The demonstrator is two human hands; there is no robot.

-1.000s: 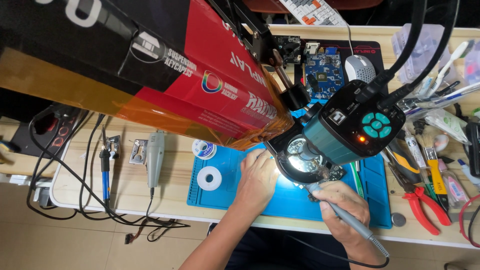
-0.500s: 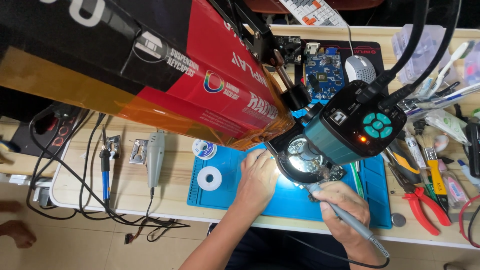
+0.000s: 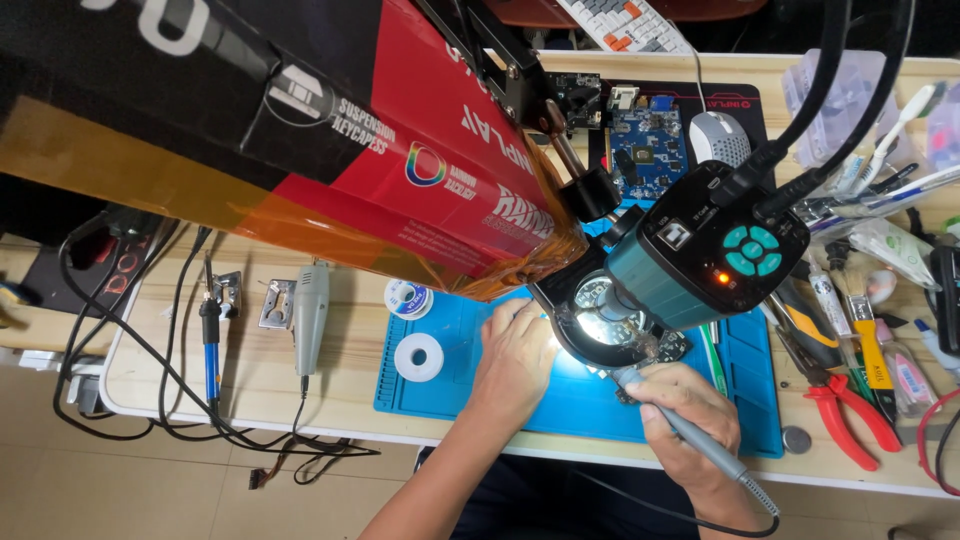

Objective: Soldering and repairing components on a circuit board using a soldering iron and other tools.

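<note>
My right hand [image 3: 690, 415] grips a grey soldering iron [image 3: 700, 445] like a pen, its tip pointing up under the lit ring of a teal microscope camera [image 3: 700, 255]. My left hand [image 3: 515, 355] rests palm-down on the blue work mat [image 3: 440, 395], fingers reaching under the ring light [image 3: 600, 320]. Whatever the fingers touch there is hidden by the camera head. A white roll of solder [image 3: 418, 357] lies on the mat just left of the left hand.
A big red and black box [image 3: 300, 130] overhangs the desk's left half. On the left lie a grey rotary tool [image 3: 310, 310], a blue-handled tool [image 3: 210, 350] and black cables. A blue circuit board [image 3: 655, 145], a mouse [image 3: 718, 135], red pliers [image 3: 850, 420] and other hand tools crowd the right.
</note>
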